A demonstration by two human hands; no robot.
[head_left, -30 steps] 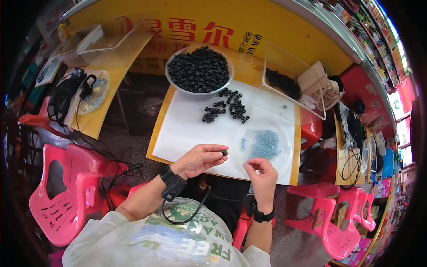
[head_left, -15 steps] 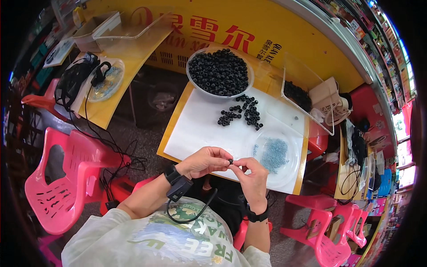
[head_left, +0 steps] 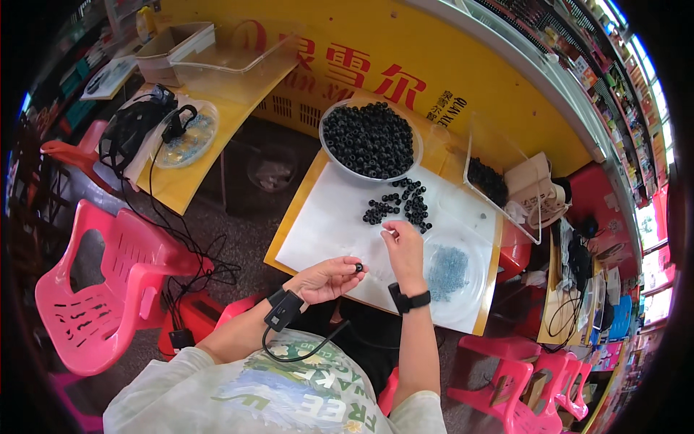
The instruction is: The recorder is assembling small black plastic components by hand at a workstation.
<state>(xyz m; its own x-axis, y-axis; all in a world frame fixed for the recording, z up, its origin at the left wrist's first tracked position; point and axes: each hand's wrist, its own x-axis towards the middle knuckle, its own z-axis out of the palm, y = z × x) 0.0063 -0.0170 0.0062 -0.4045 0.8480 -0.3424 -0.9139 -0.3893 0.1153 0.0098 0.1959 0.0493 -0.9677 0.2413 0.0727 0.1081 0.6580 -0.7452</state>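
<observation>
White tabletop [head_left: 318,224], black bead [head_left: 358,267] — in left hand [head_left: 325,281]

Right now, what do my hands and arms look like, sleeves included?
Your left hand and right hand are gloveless. On the left is a boxy black wrist module with a black cable; on the right, a black wrist strap with another dark module. The pale sleeves are short, leaving the forearms uncovered.

Left hand [head_left: 329,281] pinches black bead [head_left: 358,267] at counter's [head_left: 295,210] near edge. Right hand [head_left: 405,249], fingertips together, near loose beads [head_left: 416,205]. Beyond: heaped bowl [head_left: 345,166]. Right: dish [head_left: 477,278], pale-blue bits [head_left: 447,271].
</observation>
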